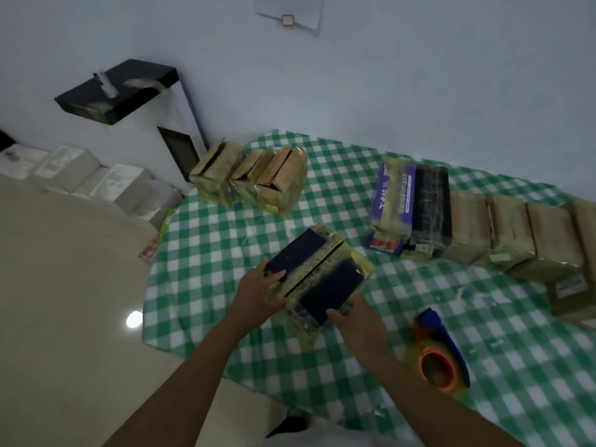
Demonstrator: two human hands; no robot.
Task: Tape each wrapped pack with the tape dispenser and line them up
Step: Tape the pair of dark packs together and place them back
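Note:
A dark blue pack (317,272) with yellowish tape across its middle lies on the green checked tablecloth (322,366). My left hand (259,290) grips its near left corner, thumb on top. My right hand (353,314) holds its near right end. The tape dispenser (440,353), blue with an orange roll, lies on the cloth to the right of my right hand. A row of taped packs runs along the right: a purple and black one (411,204), then several tan ones (512,233). Three tan packs (250,175) stand at the far left edge.
The table's left edge drops to a pale floor (64,301). White boxes (80,179) line the wall on the floor. A black shelf (119,88) hangs on the wall above them. A paper sheet (290,11) is stuck to the wall.

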